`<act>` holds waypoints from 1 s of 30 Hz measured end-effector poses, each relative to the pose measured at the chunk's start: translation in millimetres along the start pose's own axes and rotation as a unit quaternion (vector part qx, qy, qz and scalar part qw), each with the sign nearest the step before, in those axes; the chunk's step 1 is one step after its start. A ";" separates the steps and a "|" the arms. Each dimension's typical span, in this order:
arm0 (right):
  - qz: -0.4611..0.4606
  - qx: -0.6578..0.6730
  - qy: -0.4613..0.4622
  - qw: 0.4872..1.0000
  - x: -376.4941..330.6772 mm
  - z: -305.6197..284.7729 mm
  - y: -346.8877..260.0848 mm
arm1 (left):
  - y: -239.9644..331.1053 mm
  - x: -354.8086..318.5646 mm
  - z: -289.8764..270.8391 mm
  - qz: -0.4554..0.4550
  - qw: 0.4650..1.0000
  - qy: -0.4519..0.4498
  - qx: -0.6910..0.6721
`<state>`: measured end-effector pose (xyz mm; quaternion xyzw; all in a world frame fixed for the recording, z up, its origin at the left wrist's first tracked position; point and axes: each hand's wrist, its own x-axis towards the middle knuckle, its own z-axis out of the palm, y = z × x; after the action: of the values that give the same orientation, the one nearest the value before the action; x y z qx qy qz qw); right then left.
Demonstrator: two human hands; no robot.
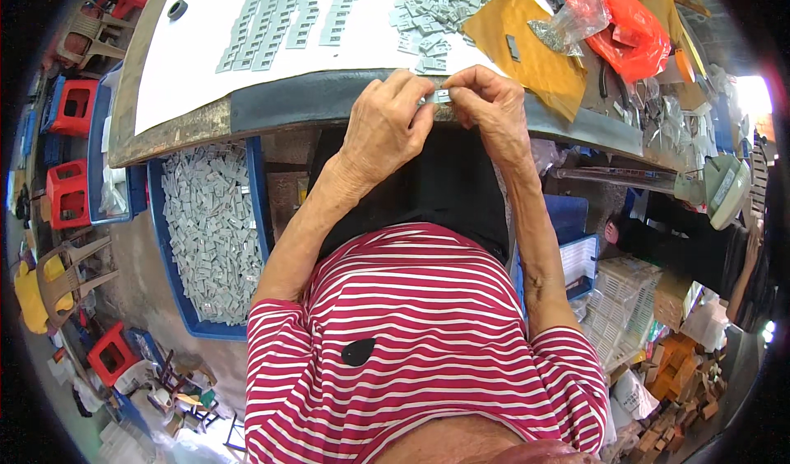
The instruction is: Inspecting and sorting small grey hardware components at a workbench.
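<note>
Striped red-and-white shirt (428, 332) filled the bottom of the view, closest to the lens, w/ both forearms running up from it to the bench edge. At that edge, the small grey metal piece (442, 96) sat pinched between both hands: left hand (385, 122) curled, thumb and fingertips closed on its left end; right hand (491, 102) likewise closed on its right end, fingers bent over it. Piece was held just above the dark rim of the workbench (329, 98), not resting on the white sheet (206, 44).

Outward from there: a loose heap of the same grey pieces (432, 11) lay on the sheet just beyond the hands, and further left, neat rows of pieces (280, 16) were laid out flat. Judging by that, a fair no. looked already handled and lined up, but the heap was far from used up. Below the bench, left of the person, a blue crate (210, 234) held a big qty more, so prob. most of the work was left.

Right of the heap: yellow-brown paper (535, 53), a clear bag of small parts (568, 24), orange plastic bag (634, 32). Red stools (70, 192) stood at far left.
</note>
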<state>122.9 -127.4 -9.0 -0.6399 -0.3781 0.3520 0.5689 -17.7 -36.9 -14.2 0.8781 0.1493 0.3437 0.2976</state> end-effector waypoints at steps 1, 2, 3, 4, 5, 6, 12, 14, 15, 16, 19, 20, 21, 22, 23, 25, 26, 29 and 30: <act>0.009 0.022 -0.001 1.000 0.4 1.4 -0.2 | -1.4 0.4 -0.5 0.000 1.000 0.001 0.002; 0.017 0.045 -0.002 0.999 1.2 2.6 -0.4 | -3.3 0.7 -0.8 0.000 1.000 0.003 0.007; 0.015 0.046 -0.004 0.999 2.5 3.2 -0.1 | -5.0 1.0 -1.4 0.001 1.000 0.005 0.012; 0.023 0.060 -0.007 0.998 3.1 2.8 0.8 | -6.2 1.3 -1.1 0.002 1.000 0.006 0.014; 0.031 0.073 -0.009 0.997 3.6 2.6 1.5 | -6.9 1.9 -0.5 -0.001 1.000 0.010 0.007; 0.028 0.074 -0.011 0.997 3.6 2.7 1.6 | -7.6 2.4 -0.4 -0.003 1.000 0.014 0.001; 0.052 0.078 0.013 0.996 4.5 0.6 4.0 | -18.1 15.7 -8.0 -0.033 0.999 0.028 -0.015; 0.044 0.084 0.012 0.995 2.2 -2.4 2.8 | -20.8 25.5 -14.3 -0.068 0.996 0.038 -0.036; 0.041 0.090 0.014 0.995 1.3 -4.5 2.3 | -25.2 31.2 -15.5 -0.072 0.995 0.049 -0.043; 0.053 0.088 0.019 0.995 0.6 -6.1 0.0 | -32.0 37.5 -16.8 -0.078 0.994 0.059 -0.052; 0.037 0.098 0.012 0.994 0.0 -13.1 2.8 | -64.6 58.0 -17.1 -0.054 0.996 0.061 0.026; 0.046 0.098 0.013 0.994 -1.0 -13.3 1.4 | -74.4 66.6 -17.5 -0.060 0.995 0.066 0.046; 0.044 0.099 0.011 0.994 -1.4 -14.2 1.1 | -84.4 75.9 -18.5 -0.050 0.994 0.077 0.061; 0.039 0.090 0.004 0.995 -2.1 -16.6 1.8 | -94.5 86.2 -17.2 -0.038 0.993 0.087 0.073; 0.033 0.082 -0.005 0.996 -3.0 -17.6 2.6 | -103.4 95.8 -16.5 -0.027 0.991 0.097 0.086; 0.030 0.088 -0.004 0.996 -5.8 -19.5 2.9 | -119.8 114.5 -13.5 -0.015 0.987 0.094 0.127; 0.037 0.077 -0.005 0.996 -7.4 -20.1 2.5 | -126.2 122.1 -11.7 -0.048 0.990 0.090 0.095; 0.045 0.070 -0.012 0.996 -11.0 -23.4 7.0 | -148.6 143.3 -11.0 -0.050 0.988 0.073 0.129; 0.051 0.074 -0.013 0.996 -12.8 -24.0 7.9 | -155.5 148.0 -11.7 -0.054 0.987 0.065 0.136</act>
<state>138.8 -150.3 -14.2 -0.6099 -0.3258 0.4158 0.5907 71.8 158.1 -28.3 0.8769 0.2611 0.3596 0.1831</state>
